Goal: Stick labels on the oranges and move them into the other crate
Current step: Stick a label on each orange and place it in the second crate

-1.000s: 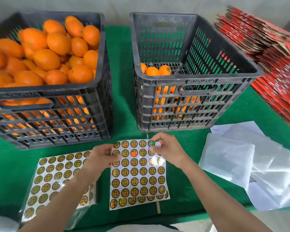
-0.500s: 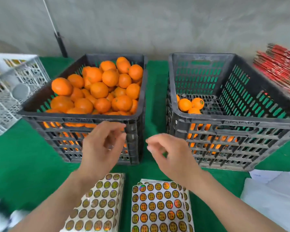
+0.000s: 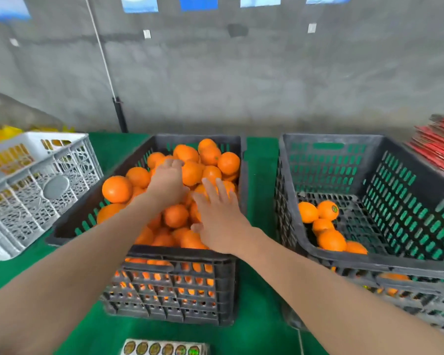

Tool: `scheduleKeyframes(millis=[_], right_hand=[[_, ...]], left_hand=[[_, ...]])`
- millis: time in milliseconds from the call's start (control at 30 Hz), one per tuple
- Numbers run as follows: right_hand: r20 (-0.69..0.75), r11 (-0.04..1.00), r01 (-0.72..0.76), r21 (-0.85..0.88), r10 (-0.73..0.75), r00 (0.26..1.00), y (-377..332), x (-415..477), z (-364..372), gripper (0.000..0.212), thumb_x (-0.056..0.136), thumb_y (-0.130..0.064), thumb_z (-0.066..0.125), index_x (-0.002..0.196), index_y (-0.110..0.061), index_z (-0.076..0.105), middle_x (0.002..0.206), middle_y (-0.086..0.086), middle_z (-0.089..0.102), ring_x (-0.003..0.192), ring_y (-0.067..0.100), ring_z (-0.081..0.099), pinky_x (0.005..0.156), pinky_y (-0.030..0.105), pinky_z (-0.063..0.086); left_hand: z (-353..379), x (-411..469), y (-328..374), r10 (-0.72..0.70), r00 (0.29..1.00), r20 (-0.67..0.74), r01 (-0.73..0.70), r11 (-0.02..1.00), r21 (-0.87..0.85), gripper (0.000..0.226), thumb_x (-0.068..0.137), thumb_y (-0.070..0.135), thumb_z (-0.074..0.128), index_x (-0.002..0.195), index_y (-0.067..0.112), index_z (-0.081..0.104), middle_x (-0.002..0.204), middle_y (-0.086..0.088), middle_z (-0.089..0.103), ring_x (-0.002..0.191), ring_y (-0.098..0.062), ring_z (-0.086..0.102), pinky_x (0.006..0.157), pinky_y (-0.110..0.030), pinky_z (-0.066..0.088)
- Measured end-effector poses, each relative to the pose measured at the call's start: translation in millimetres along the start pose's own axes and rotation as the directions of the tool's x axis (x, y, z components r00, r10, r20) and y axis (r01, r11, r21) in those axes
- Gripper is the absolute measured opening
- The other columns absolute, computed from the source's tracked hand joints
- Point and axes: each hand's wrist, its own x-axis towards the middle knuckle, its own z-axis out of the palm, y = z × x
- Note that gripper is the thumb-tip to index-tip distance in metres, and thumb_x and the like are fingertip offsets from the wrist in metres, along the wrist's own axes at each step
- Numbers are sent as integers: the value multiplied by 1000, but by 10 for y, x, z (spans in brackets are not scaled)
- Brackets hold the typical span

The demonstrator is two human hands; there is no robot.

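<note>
On the left hand (image 3: 168, 181) the fingers (image 3: 174, 163) are curled over the oranges (image 3: 117, 188) heaped in the full crate (image 3: 180, 254); whether one is gripped cannot be told. The right hand (image 3: 217, 219) is laid on them with its fingers spread flat. The fruit is round, so no long axis is shown.

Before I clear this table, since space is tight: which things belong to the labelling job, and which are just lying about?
Job: oranges, full crate, second crate, label sheet, left hand, right hand.
Lying about: white crate, red cardboard stack.
</note>
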Motion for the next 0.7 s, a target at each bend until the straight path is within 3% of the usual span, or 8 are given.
scheduleKeyframes(millis=[67,167,267,367,500,600,700], right_hand=[[34,1000,11,-16,-10,999,1,0,-6,71,91,-36,54,147,-18,13,157,11,-10,143,37,-13,112,58,1],[53,1000,11,1,-12,999,8,-16,-22,74,90,-36,54,147,-18,11,156,14,-13,142,36,-15,112,58,-1],[52,1000,4,29,-6,999,7,-28,-23,77,89,-38,56,147,-18,9,156,14,-14,142,35,-15,112,57,-1],[57,999,-18,51,15,998,15,-20,-30,77,89,-40,55,147,-18,9,156,14,-13,142,34,-15,113,57,-2],[74,997,-37,70,32,997,20,-22,-33,76,90,-40,54,147,-19,9,156,13,-12,143,34,-15,113,55,-2],[93,994,-55,98,46,995,16,-21,-46,73,91,-39,53,147,-21,10,157,11,-11,143,33,-15,114,55,-2],[72,984,-64,167,52,996,25,-13,-69,67,91,-36,53,145,-20,18,157,9,-2,144,29,-6,116,51,4]], left_hand=[[128,249,8,-39,997,64,31,991,132,92,76,39,75,146,11,23,154,-16,17,141,-37,17,112,-51,22],[277,558,-4,-135,975,179,112,985,133,106,67,61,73,149,28,14,159,-10,-4,143,-42,-5,109,-65,10],[347,749,-74,-172,950,261,155,984,85,110,59,71,72,147,32,20,158,-10,-1,143,-41,-9,105,-71,17],[401,871,-148,-184,951,248,185,982,20,101,54,70,76,137,32,31,157,-13,-3,142,-41,-15,105,-71,17],[367,901,-125,-140,960,243,107,984,146,92,61,69,72,132,23,35,151,-22,17,142,-42,2,112,-61,9],[232,794,-110,-84,979,187,47,980,194,83,67,66,68,130,19,41,144,-19,28,136,-40,18,111,-54,21],[36,608,-60,24,990,136,-54,974,218,70,66,66,67,114,18,52,129,-11,36,121,-31,29,101,-43,33]])
